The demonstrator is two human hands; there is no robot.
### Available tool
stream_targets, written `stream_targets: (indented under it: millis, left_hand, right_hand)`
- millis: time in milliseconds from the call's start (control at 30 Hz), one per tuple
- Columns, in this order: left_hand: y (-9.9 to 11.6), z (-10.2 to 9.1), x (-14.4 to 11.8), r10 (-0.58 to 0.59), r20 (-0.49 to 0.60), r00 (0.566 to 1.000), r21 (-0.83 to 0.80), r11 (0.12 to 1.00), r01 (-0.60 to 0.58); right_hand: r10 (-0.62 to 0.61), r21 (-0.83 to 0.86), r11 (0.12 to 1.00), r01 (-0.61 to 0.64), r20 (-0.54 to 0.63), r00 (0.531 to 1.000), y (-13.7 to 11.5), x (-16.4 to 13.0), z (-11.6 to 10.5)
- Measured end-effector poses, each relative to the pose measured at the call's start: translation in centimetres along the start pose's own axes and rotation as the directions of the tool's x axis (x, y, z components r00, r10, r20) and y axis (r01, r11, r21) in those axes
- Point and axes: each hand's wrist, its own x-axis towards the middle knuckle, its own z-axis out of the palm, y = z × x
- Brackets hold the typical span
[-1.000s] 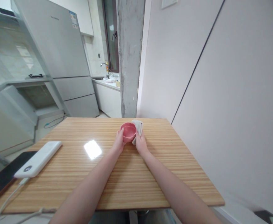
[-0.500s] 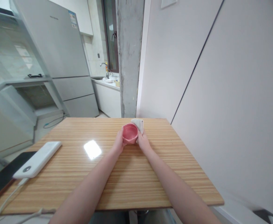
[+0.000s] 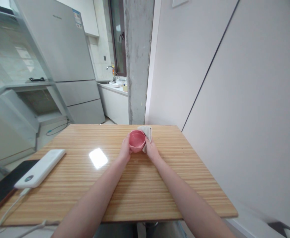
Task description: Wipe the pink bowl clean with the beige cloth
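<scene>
A small pink bowl (image 3: 136,139) is held just above the far middle of the wooden table (image 3: 145,195). My left hand (image 3: 125,151) grips its left side. My right hand (image 3: 152,152) presses a pale folded cloth (image 3: 146,133) against the bowl's right side. The cloth's top corner sticks up behind the bowl. The inside of the bowl faces me and looks bare.
A white power bank (image 3: 40,168) with a cable lies at the table's left, beside a black phone (image 3: 1,190) at the left edge. A white wall runs along the right. Beyond the table stand a grey fridge (image 3: 63,59) and a concrete pillar (image 3: 137,59).
The bowl and both hands shifted very slightly, with the cloth sliding a little along the bowl's right side. Nothing else moved.
</scene>
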Motion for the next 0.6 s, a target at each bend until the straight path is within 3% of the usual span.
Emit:
stream_targets:
  millis: [133,267,400,467,600]
  left_hand:
    - [-0.1,0.1,-0.2,0.003,-0.003,1.000,0.036,0.999,-0.003]
    - [0.2,0.0,0.0,-0.165,0.083,0.983,0.160,0.976,0.151]
    - [0.5,-0.2,0.3,-0.270,0.117,0.956,0.187,0.951,0.246]
    - [0.4,-0.2,0.4,-0.261,0.089,0.961,0.177,0.954,0.242]
    - [0.1,-0.1,0.3,-0.146,0.054,0.988,0.124,0.983,0.139]
  right_hand:
    - [-0.002,0.010,1.000,0.002,-0.024,1.000,0.0,-0.2,0.1]
    - [0.018,0.074,0.997,-0.017,-0.008,1.000,-0.4,1.0,-1.0]
    - [0.029,0.025,0.999,-0.032,0.117,0.993,-0.6,1.9,-1.9]
    - [0.043,0.001,0.999,-0.043,0.146,0.988,-0.2,1.9,-1.9]
    - [0.015,0.005,1.000,-0.015,0.075,0.997,0.6,1.2,-1.1]
